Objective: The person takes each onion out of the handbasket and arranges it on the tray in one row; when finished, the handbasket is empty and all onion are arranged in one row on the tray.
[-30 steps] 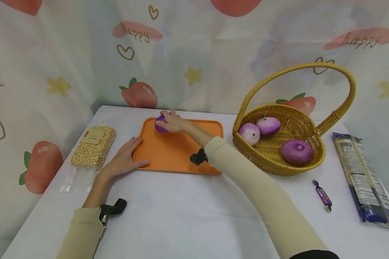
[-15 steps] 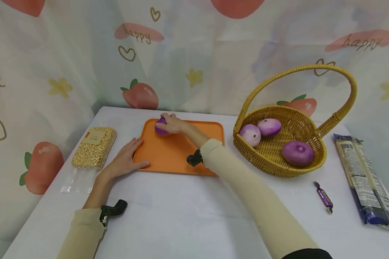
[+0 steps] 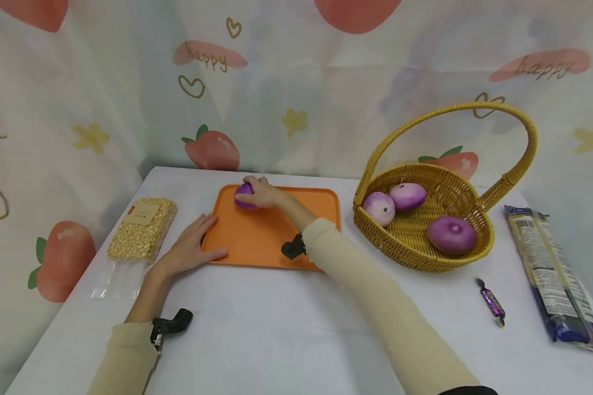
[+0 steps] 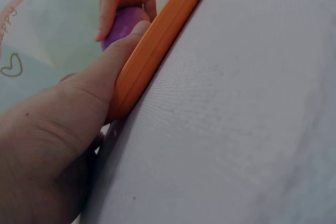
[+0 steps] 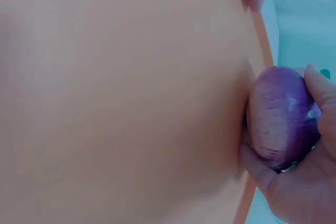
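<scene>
My right hand (image 3: 263, 194) grips a purple onion (image 3: 244, 196) over the far left of an orange tray (image 3: 257, 241). In the right wrist view its thumb and fingers lie round the glossy onion (image 5: 283, 119), right at the tray's surface. My left hand (image 3: 190, 249) rests at the tray's near left corner. Its fingers lie fairly straight along the left side and its thumb reaches over the front rim. The left wrist view shows that thumb (image 4: 118, 53) against the orange rim (image 4: 152, 51), with the onion beyond.
A yellow wicker basket (image 3: 400, 249) with three purple onions stands right of the tray. A purple-wrapped candy (image 3: 491, 302) and a long plastic package (image 3: 553, 274) lie farther right. At the left is a clear bag of yellow kernels (image 3: 140, 230). A patterned curtain (image 3: 296, 82) hangs behind.
The onion stays in the right hand at nearly the same spot on the tray; the right forearm has shifted slightly left. The left hand keeps its place at the tray.
</scene>
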### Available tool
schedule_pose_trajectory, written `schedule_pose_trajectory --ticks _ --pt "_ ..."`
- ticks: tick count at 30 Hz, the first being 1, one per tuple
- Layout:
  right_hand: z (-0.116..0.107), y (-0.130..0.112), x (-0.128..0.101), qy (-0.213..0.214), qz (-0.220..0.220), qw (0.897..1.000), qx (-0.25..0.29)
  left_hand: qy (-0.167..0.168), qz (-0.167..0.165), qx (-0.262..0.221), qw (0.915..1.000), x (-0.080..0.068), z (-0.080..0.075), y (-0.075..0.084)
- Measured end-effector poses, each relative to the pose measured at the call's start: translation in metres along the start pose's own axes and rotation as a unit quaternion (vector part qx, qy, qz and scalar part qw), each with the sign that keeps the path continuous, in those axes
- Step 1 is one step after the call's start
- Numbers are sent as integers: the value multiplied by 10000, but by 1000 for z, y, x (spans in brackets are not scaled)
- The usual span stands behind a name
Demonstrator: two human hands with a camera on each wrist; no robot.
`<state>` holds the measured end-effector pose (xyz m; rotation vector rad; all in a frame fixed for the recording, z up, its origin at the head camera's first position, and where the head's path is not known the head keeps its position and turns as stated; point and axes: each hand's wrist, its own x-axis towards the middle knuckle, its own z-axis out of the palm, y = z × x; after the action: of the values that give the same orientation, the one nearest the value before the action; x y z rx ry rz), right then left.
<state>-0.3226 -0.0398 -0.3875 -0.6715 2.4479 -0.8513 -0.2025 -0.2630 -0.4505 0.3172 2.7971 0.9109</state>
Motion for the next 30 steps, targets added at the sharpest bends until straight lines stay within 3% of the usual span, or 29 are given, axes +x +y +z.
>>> schedule_pose_trajectory --ticks 15,30 --pt "5 -1 -2 206 57 9998 60 10 16 -21 10000 -1 0 0" --pt "13 7 0 534 29 9974 487 65 47 2 10000 0 2 -4"
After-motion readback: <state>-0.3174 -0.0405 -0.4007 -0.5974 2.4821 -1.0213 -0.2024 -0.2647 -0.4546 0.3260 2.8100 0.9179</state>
